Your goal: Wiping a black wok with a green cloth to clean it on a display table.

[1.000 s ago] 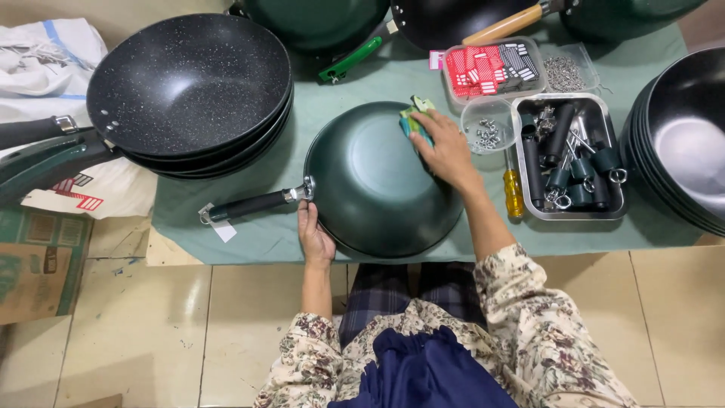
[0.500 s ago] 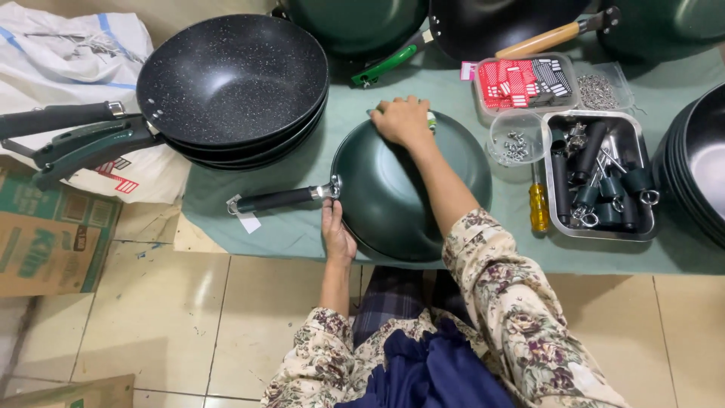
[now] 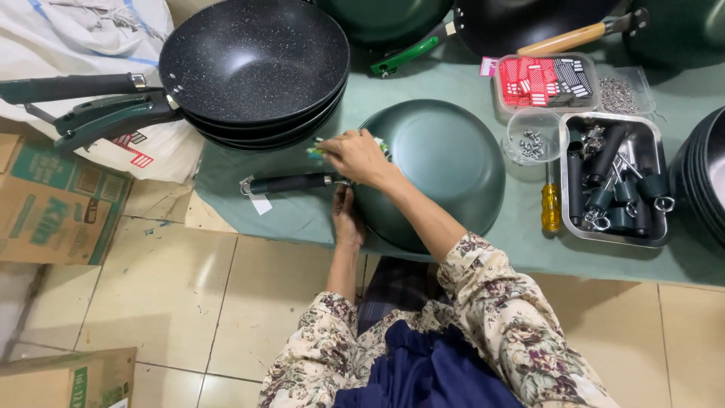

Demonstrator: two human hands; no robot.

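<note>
The right hand (image 3: 355, 155) is pinching a small green cloth (image 3: 321, 149) against the upturned dark green wok (image 3: 434, 174) while the left hand (image 3: 347, 219), fingers loosely curled, is steadying its rim at the surface (image 3: 302, 215) edge, so a hard rub is risking tipping the wok floorward.

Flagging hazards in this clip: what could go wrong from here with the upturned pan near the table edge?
1. The upturned dark green pan overhangs the green-covered table's near edge, steadied only by the left hand; it might slide off.
2. The right hand, holding a small green cloth-like piece, works beside the stack of black speckled pans; a bump could shift them.
</note>
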